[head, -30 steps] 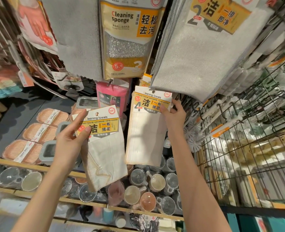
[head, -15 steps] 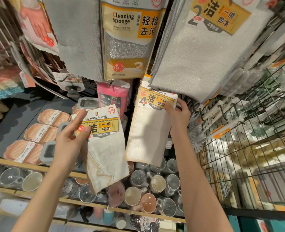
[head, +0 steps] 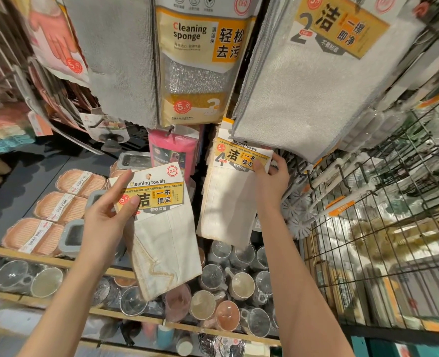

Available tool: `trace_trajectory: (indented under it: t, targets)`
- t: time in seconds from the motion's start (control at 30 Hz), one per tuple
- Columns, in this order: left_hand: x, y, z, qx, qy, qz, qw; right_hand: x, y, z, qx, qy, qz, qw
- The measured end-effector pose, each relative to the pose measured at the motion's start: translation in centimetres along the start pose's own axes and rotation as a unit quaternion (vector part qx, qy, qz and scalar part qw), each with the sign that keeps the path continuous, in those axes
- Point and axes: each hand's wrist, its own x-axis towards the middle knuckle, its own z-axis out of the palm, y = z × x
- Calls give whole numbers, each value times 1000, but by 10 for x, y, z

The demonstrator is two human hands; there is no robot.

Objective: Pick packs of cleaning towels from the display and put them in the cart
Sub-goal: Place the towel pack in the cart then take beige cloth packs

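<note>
At display: left hand pinches 1 freed towel pack; right hand grips 2nd pack's header, lifted higher vs 1 sec ago, prob. unhooking; cart next.

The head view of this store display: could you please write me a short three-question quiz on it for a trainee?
1. True or false: the left hand holds a pack of cleaning towels clear of the display.
2. What does the right hand pinch? A) the cleaning sponge pack B) the label of a second towel pack C) a cup
3. Which digit is printed large on the label of the second towel pack?

Key: 1 true; 2 B; 3 four.
</note>
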Motion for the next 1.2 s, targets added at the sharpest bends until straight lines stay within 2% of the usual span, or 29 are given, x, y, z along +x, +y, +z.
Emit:
trace_trajectory:
  t: [0.17,0.3,0.77,1.2]
  targets:
    - [0,3,-1,-4,3,-1,1000,-3,5,0,37,11,-4,999]
    - [1,2,-2,-11,4,-5,1000,-3,10,4,23,-11,7,1000]
    - [5,-8,0,-33,-25,-14,999,18,16,11,-19,18,-12,1000]
    - [4,2,10,-38,-15,-22,999,38,5,24,-59,28,38,997]
